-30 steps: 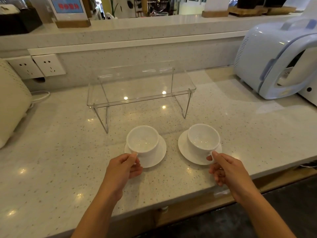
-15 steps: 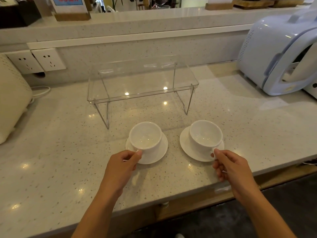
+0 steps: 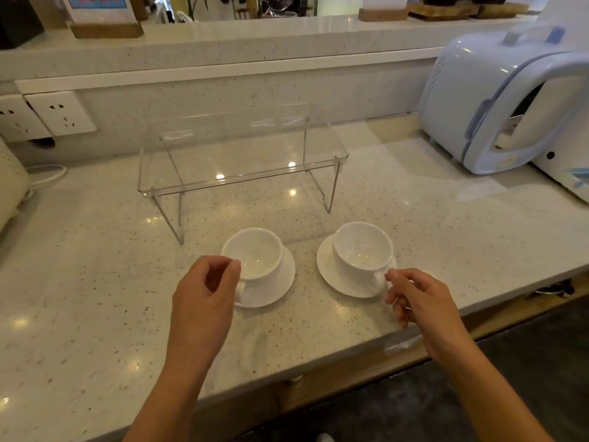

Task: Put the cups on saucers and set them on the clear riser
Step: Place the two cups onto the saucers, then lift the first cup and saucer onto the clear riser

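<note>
your left hand [image 3: 204, 291] pinches at the handle of the left cup [image 3: 255, 253], and your right hand [image 3: 417, 301] seems to pinch the right cup [image 3: 363, 250] handle, though fingers hide the contact. each cup sits on its saucer [image 3: 277, 288] on the desk [image 3: 95, 282], in front of the clear riser [image 3: 242, 154].
</note>
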